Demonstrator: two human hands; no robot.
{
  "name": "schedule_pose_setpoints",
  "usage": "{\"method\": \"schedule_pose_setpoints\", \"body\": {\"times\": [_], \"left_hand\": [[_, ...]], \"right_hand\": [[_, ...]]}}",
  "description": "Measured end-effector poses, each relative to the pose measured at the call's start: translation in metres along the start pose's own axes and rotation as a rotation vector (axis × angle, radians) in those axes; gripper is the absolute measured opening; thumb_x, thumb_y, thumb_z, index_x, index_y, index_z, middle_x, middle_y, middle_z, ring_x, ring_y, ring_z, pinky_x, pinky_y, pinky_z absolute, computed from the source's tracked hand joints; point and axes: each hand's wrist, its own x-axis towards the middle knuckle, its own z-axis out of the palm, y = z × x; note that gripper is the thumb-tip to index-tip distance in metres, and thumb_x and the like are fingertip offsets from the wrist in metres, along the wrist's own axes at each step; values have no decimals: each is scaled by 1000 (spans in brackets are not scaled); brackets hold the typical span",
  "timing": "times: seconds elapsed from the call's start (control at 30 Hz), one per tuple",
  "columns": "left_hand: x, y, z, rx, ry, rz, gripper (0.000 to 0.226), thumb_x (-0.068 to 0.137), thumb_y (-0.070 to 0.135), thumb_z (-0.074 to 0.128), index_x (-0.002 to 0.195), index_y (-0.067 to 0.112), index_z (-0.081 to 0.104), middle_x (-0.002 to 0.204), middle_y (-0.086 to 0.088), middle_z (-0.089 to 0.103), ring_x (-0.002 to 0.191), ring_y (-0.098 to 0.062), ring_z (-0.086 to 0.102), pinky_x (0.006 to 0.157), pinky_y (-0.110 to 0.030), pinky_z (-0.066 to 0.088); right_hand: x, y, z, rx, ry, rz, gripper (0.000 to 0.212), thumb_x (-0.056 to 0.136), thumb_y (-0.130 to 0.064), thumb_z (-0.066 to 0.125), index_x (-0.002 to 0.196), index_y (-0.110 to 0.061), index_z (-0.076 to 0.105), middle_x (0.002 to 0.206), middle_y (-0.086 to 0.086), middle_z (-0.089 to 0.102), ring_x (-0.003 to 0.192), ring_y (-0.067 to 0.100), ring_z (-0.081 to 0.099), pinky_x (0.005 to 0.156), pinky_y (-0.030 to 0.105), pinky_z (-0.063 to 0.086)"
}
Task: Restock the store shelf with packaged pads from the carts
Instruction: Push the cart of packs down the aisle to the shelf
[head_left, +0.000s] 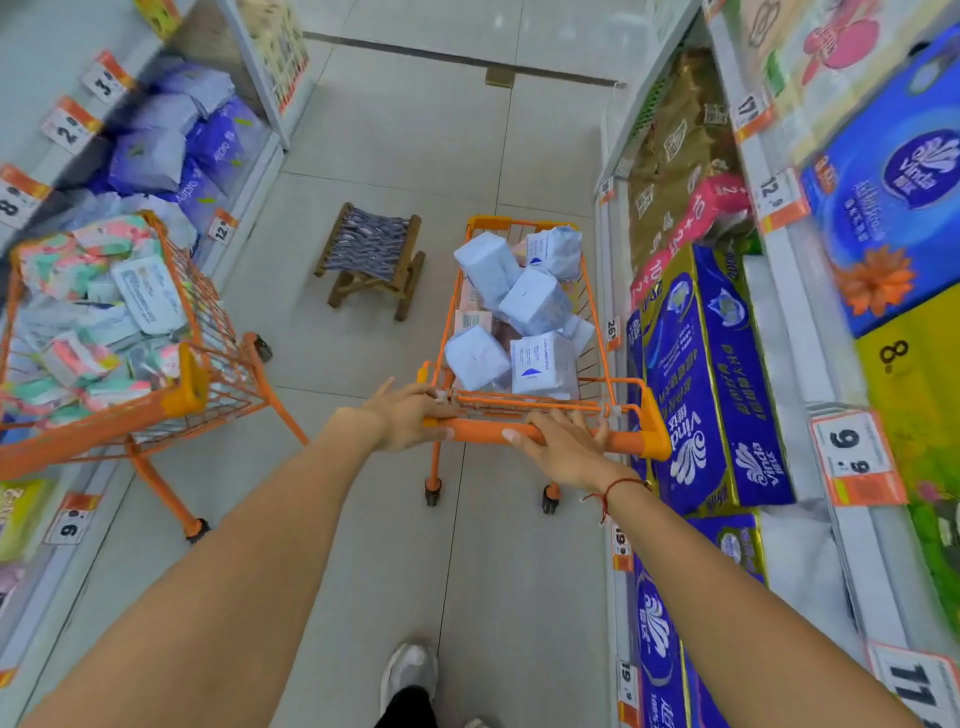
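I have one view only, from the camera on the person's head, so no second view overlaps it. It looks forward and steeply down along a store aisle, wide-angle, with edges bowed. Both forearms run in from the bottom corners to the left hand (410, 415) and right hand (563, 447) on the handle of the near cart (535, 434), close below centre. A second cart (171, 395) sits at nine o'clock, a wooden stool (371, 260) toward twelve on the floor (395, 130). Shelves (779, 322) crowd three o'clock, very near. A shoe (408, 673) shows at six.
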Motion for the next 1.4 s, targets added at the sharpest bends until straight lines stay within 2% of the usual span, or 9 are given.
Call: {"method": "schedule_pose_setpoints", "body": {"times": [0.33, 0.6, 0.8, 0.97, 1.13, 1.27, 1.4], "left_hand": [[110, -41, -117, -27, 5, -7, 47, 98, 48, 36, 143, 37, 36, 151, -5, 28, 146, -14, 4, 117, -47, -6], [223, -79, -228, -84, 49, -9, 49, 97, 51, 36, 143, 34, 37, 151, -4, 29, 145, -15, 5, 116, -49, -5], [300, -99, -311, -116, 94, -58, 48, 97, 51, 36, 143, 36, 37, 150, -4, 30, 145, -16, 7, 118, -49, -3], [364, -112, -373, -166, 133, -134, 49, 96, 52, 35, 143, 36, 37, 150, -4, 31, 145, -17, 9, 118, -50, -1], [417, -127, -432, -209, 150, -196, 47, 97, 51, 36, 140, 35, 42, 153, 0, 31, 145, -17, 10, 116, -48, -8], [444, -154, -474, -216, 173, -240, 45, 96, 51, 36, 138, 36, 45, 151, 0, 35, 143, -20, 17, 116, -50, -5], [466, -189, -503, -265, 190, -273, 41, 95, 52, 39, 127, 36, 58, 149, 6, 38, 142, -20, 19, 116, -50, -6]], "right_hand": [[142, 2, -108, -70, -36, -26, 50, 88, -70, 25, 114, -34, 50, 139, -1, 41, 135, 31, 26, 111, 55, 8], [281, 4, -216, -103, -35, -59, 44, 92, -65, 28, 112, -33, 50, 139, -3, 39, 137, 29, 21, 111, 52, -2], [389, 9, -289, -136, -27, -111, 47, 90, -67, 26, 113, -33, 49, 137, -2, 40, 135, 28, 24, 111, 53, 4], [481, 13, -354, -198, -27, -166, 44, 91, -66, 27, 112, -34, 49, 134, 0, 40, 133, 26, 24, 113, 55, -2], [559, 8, -407, -296, 43, -218, 49, 89, -67, 28, 116, -32, 49, 138, 4, 37, 135, 27, 22, 112, 57, 2], [610, -15, -438, -303, 76, -256, 49, 89, -67, 30, 121, -35, 48, 140, 4, 33, 137, 26, 18, 111, 56, 3], [660, -42, -466, -311, -22, -294, 49, 89, -67, 31, 121, -35, 46, 145, 4, 26, 141, 26, 10, 111, 59, -2]]}}
